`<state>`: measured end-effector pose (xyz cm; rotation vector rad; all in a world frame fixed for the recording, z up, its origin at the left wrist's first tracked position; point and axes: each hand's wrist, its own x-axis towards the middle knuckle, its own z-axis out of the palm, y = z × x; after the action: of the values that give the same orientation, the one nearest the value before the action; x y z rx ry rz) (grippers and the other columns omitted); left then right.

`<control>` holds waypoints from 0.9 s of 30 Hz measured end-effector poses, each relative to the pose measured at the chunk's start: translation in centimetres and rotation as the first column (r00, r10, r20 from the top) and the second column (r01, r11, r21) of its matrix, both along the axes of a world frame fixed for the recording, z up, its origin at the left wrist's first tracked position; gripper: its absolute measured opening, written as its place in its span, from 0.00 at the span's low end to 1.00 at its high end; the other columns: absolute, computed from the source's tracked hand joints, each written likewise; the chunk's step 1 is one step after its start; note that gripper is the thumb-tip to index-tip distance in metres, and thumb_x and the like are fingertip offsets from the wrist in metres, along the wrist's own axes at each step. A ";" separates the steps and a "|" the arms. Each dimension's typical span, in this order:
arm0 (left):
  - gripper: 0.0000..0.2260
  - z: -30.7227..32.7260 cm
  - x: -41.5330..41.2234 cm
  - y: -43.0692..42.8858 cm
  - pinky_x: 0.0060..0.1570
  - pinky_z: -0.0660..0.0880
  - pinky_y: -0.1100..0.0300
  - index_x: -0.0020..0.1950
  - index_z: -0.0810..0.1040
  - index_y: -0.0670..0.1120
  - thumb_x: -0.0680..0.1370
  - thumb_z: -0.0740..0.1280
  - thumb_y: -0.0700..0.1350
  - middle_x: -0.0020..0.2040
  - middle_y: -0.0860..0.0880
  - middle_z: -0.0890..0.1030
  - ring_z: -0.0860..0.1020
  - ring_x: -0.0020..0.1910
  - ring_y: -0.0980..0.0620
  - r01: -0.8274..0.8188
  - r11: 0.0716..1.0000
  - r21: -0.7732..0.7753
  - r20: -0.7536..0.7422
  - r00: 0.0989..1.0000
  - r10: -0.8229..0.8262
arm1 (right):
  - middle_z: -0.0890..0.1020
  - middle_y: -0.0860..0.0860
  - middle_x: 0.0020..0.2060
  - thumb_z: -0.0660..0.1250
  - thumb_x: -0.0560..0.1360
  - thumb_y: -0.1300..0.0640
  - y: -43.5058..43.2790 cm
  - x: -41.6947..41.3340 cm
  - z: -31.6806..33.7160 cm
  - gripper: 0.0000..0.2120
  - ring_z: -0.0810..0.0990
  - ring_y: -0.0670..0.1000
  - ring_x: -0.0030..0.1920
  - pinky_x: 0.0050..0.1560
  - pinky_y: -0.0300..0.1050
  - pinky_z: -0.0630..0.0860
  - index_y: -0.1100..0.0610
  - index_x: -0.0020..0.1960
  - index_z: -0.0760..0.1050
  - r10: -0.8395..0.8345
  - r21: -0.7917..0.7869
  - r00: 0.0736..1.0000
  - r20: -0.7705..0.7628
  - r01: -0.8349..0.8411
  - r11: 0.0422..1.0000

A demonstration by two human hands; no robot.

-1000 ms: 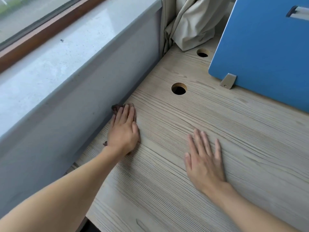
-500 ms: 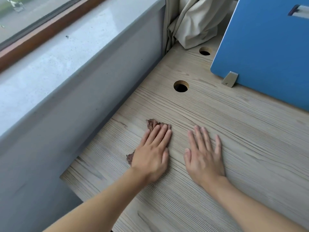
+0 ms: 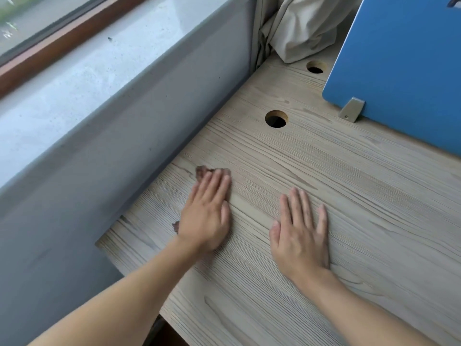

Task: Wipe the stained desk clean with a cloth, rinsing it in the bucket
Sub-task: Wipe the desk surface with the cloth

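Observation:
My left hand [image 3: 208, 211] lies flat with straight fingers on a small brown cloth [image 3: 202, 171], pressing it onto the pale wood-grain desk [image 3: 349, 201]. Only the cloth's far edge and a corner by my wrist show; the hand hides the remainder. My right hand [image 3: 300, 232] rests flat and open on the desk to the right, holding nothing. No bucket is in view.
A grey wall panel [image 3: 124, 146] under the window sill [image 3: 74, 78] borders the desk's left side. Two round cable holes [image 3: 276, 119] pierce the desk farther back. A blue divider panel [image 3: 404, 58] on a metal bracket stands at the back right, with a beige curtain [image 3: 299, 23] behind.
My left hand slid the cloth away from the wall panel to the right across the desk, then slightly back toward the left. My right hand stayed in place.

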<state>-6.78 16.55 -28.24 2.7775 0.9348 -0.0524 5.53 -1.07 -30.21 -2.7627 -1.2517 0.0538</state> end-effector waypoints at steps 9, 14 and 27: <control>0.28 0.0 -1.3 1.6 0.79 0.41 0.53 0.82 0.47 0.56 0.81 0.42 0.56 0.82 0.54 0.47 0.41 0.80 0.55 -0.016 1.000 -0.005 0.017 1.000 0.016 | 0.57 0.57 0.80 0.47 0.80 0.47 0.0 0.0 0.3 0.31 0.53 0.55 0.80 0.76 0.67 0.50 0.59 0.80 0.58 0.006 -0.047 1.000 -0.009 -0.006 0.999; 0.28 -0.4 -0.5 3.7 0.79 0.40 0.52 0.82 0.45 0.52 0.82 0.43 0.54 0.82 0.52 0.45 0.41 0.80 0.53 -0.291 0.956 0.042 -0.005 0.957 0.291 | 0.57 0.57 0.80 0.47 0.80 0.47 -0.1 0.0 0.1 0.31 0.53 0.55 0.80 0.76 0.67 0.50 0.59 0.80 0.58 0.001 -0.039 1.000 -0.005 -0.001 0.999; 0.29 0.1 -3.3 1.2 0.78 0.38 0.55 0.82 0.45 0.55 0.80 0.40 0.55 0.82 0.55 0.44 0.38 0.79 0.57 -0.072 0.997 -0.038 0.001 0.997 0.072 | 0.53 0.56 0.80 0.44 0.79 0.46 -0.2 0.2 0.6 0.32 0.50 0.54 0.81 0.76 0.68 0.48 0.58 0.80 0.58 0.018 -0.035 0.999 -0.048 -0.020 0.999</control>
<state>-10.05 17.73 -28.10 2.7066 1.0215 -0.0552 5.69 -1.27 -29.65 -2.7622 -1.2778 0.1437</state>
